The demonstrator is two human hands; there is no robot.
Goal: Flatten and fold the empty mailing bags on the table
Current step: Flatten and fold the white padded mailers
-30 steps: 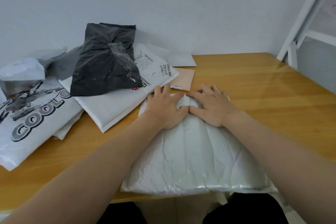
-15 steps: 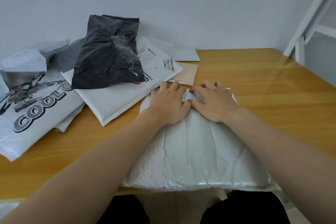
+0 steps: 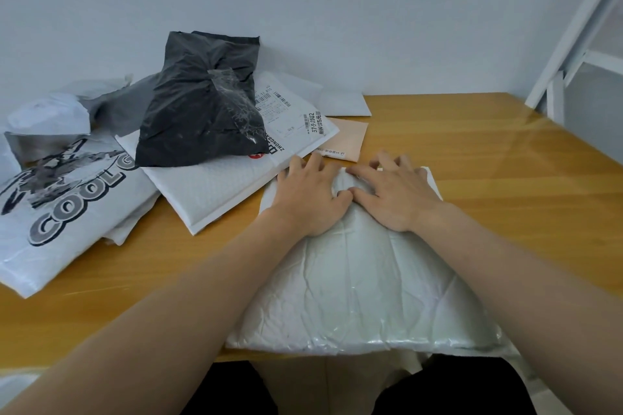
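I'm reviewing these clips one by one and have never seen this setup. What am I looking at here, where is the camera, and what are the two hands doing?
There is no machine: a person wears a wide-angle camera on the head, looking down at their own arms. Both the left hand and the right hand lie flat, side by side, pressing the far end of a white mailing bag on a wooden table. Nothing is gripped. To the left lies a pile of other bags: a crumpled black bag on a white padded mailer, and a bag printed "COOL". A small peach envelope lies behind the hands.
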